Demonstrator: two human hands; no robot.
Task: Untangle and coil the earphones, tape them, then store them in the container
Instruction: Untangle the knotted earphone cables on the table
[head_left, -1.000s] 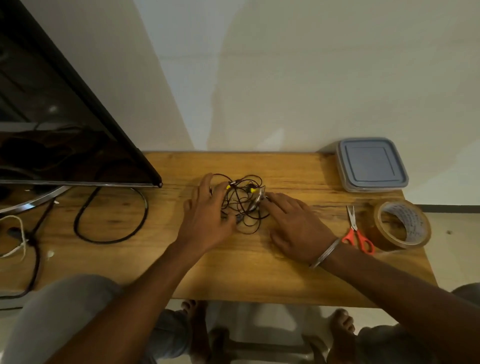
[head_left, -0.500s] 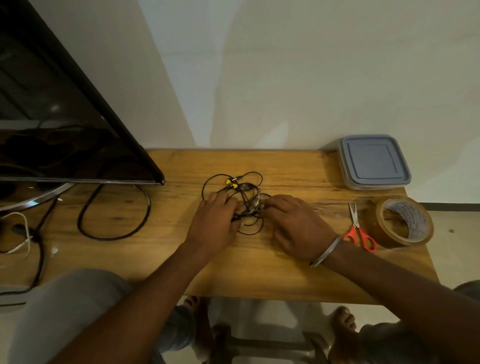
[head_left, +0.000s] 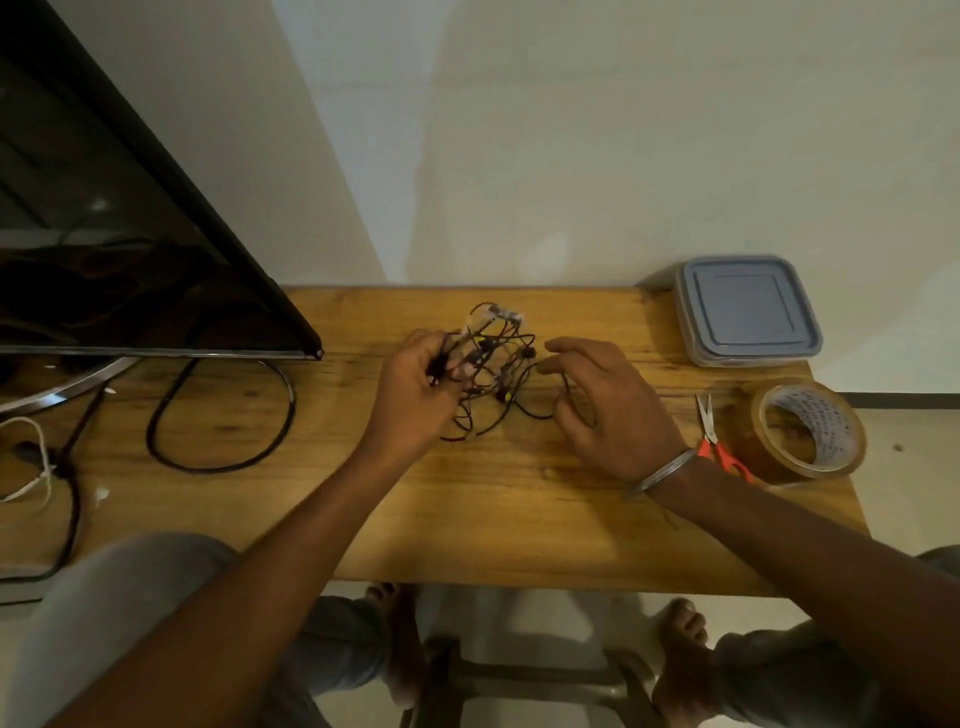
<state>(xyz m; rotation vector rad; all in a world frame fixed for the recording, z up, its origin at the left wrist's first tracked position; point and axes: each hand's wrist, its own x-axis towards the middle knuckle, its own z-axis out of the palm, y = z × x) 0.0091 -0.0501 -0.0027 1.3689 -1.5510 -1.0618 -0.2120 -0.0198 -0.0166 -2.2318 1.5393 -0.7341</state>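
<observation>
A tangled bundle of black earphones (head_left: 493, 364) with yellow and pale parts hangs just above the middle of the wooden table (head_left: 519, 499). My left hand (head_left: 415, 395) grips the bundle's left side and holds it up. To the right, my right hand (head_left: 608, 410) has its fingers curled, with a cord loop running between thumb and fingers. A grey lidded container (head_left: 748, 309) sits at the table's back right corner. A roll of brown tape (head_left: 808, 428) lies at the right edge.
Red-handled scissors (head_left: 714, 441) lie between my right wrist and the tape. A black screen (head_left: 130, 260) on a metal stand fills the left, with a thick black cable (head_left: 223, 415) looped on the table below it. The wall runs directly behind the table.
Both hands came off the tabletop. My left hand closed on the tangle and lifted it, and my right hand shifted right, drawing a loop of cord out.
</observation>
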